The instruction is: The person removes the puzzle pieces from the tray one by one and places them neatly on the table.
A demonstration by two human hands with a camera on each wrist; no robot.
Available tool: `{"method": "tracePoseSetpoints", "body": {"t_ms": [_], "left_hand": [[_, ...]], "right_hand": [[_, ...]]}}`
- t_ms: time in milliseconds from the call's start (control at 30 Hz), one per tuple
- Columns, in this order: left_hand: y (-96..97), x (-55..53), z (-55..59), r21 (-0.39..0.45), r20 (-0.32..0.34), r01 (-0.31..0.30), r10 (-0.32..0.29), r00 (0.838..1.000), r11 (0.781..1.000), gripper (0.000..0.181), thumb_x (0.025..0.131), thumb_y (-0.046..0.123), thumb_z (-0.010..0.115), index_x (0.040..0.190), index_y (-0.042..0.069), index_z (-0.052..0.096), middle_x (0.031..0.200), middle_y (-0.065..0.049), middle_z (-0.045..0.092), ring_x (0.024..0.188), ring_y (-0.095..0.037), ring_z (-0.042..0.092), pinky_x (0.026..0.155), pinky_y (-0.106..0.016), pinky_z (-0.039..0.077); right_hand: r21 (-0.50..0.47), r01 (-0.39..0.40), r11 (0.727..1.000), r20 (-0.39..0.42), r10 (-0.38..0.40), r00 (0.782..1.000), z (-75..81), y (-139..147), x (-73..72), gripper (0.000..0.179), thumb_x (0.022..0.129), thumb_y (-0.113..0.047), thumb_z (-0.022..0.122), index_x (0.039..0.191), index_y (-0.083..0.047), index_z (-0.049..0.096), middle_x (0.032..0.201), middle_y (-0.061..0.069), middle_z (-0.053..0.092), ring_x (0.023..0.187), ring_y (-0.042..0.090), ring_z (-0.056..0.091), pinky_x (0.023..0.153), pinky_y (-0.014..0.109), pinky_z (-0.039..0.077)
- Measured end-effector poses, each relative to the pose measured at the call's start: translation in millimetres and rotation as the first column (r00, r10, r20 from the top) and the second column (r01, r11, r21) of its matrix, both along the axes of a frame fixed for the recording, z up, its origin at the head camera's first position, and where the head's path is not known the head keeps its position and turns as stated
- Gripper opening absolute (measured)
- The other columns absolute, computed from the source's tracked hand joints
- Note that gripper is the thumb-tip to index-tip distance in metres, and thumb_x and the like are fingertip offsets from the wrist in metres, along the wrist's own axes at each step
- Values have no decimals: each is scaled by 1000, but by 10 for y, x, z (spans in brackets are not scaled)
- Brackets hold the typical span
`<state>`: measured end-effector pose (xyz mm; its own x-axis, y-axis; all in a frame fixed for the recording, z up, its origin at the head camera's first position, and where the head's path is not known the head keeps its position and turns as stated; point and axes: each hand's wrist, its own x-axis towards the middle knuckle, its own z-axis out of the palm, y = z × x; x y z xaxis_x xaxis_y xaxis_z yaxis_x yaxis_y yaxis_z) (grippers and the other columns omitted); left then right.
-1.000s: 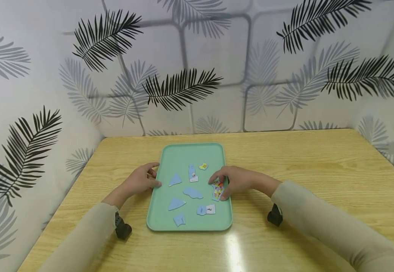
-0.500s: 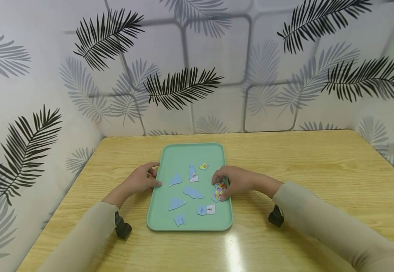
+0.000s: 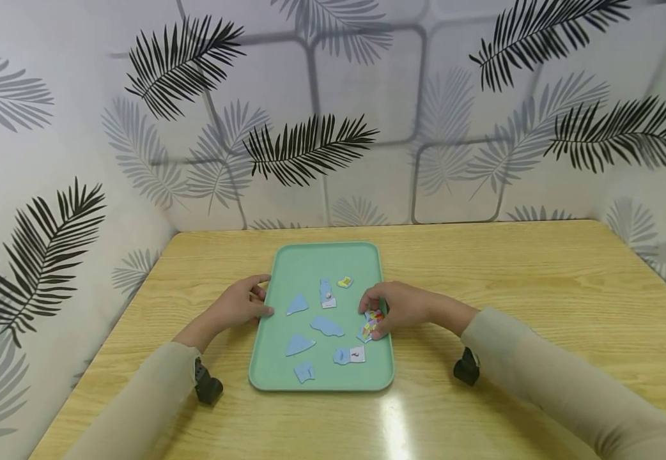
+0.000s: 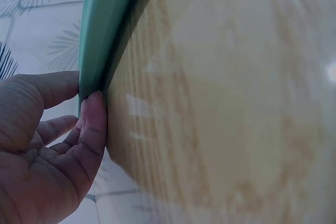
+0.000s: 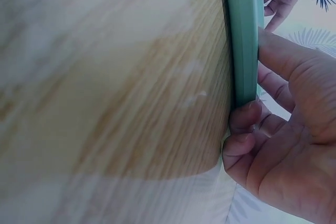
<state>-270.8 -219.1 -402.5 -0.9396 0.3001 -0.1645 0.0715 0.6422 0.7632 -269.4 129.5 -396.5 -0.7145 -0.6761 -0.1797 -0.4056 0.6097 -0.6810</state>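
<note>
On a green tray (image 3: 310, 259) lie several flat puzzle pieces. My right hand (image 3: 404, 306) reaches over the tray's right rim, thumb and fingers at opposite ends of a multicoloured puzzle piece (image 3: 372, 323) with a pale blue border, partly covered by them. At the left rim, my left hand (image 3: 238, 306) pinches the tray, its thumb over the edge and other fingers along the outside, as the left wrist view shows. Nearby lie a small yellow piece (image 3: 345, 282), a tall blue-and-white piece (image 3: 327, 294) and a wavy blue piece (image 3: 327, 326).
A blue-and-white piece (image 3: 349, 355) and a small blue piece (image 3: 305, 372) lie towards the tray's near edge; two blue triangular ones are at its left. The tray sits on a wooden table (image 3: 482, 255), with leaf-patterned cloth (image 3: 333, 198) behind and at both sides.
The multicoloured puzzle piece has shifted and turned slightly, and my right hand's fingertips have drawn in closer around it. My left hand stays at the tray's rim.
</note>
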Motion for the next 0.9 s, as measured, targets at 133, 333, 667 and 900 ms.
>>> {"method": "tracePoseSetpoints", "body": {"t_ms": [133, 333, 667, 900], "left_hand": [[0, -1, -3, -2, 1, 0, 0, 1000, 1000, 72, 87, 2, 71, 148, -3, 33, 108, -16, 52, 83, -21, 54, 64, -33, 53], [-1, 0, -4, 0, 4, -4, 4, 1000, 1000, 72, 87, 1, 72, 148, -3, 33, 108, -16, 52, 83, -22, 55, 64, -33, 54], [-5, -8, -10, 14, 18, -7, 7, 1000, 1000, 72, 86, 0, 72, 147, -4, 34, 106, -16, 51, 83, -21, 55, 64, -33, 54], [-20, -12, -12, 24, 22, -8, 7, 1000, 1000, 73, 86, 0, 72, 148, -3, 33, 108, -16, 51, 82, -21, 55, 64, -33, 54]], "right_hand": [[12, -11, 1000, -43, 12, 999, 5, 0, -2, 38, 74, -19, 87, 106, -13, 68, 96, 2, 56, 91, 19, 49, 81, 34, 44], [17, -27, 999, -88, 29, 996, 17, -2, -9, 34, 74, -19, 87, 102, -14, 69, 91, 0, 57, 87, 18, 49, 76, 32, 44], [45, -2, 999, -10, 2, 1000, 56, -9, -44, 33, 73, -10, 86, 101, -16, 71, 92, 1, 56, 89, 19, 49, 76, 33, 44], [29, -5, 1000, -14, 5, 1000, 62, -23, -58, 32, 71, -10, 87, 99, -16, 72, 88, 1, 58, 84, 18, 50, 71, 31, 43]]}}
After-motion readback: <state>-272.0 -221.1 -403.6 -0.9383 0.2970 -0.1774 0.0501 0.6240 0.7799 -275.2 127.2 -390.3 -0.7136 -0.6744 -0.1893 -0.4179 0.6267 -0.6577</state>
